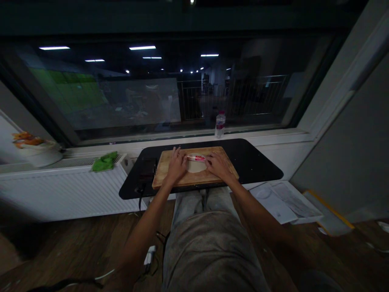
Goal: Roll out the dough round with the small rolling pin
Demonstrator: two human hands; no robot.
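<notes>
Near the left edge of the black tabletop (258, 162) lies a dark object (148, 169), too dim to name. Beside it, a wooden board (164, 163) reaches past the middle, its near side close to the tabletop's near edge. On the board's left half the left hand (178, 164) touches the left end of a clear tube with a red label (199, 158). The tube lies crosswise over a pale, flat sheet (196, 166), midway between the tabletop's left and right edges and somewhat nearer the far one. Farther right, the right hand (219, 165) meets its other end; whether either hand's fingers close around it or only press, I cannot tell. The step looks like rolling the sheet flat; the next move probably calls for even pressure from both hands.
</notes>
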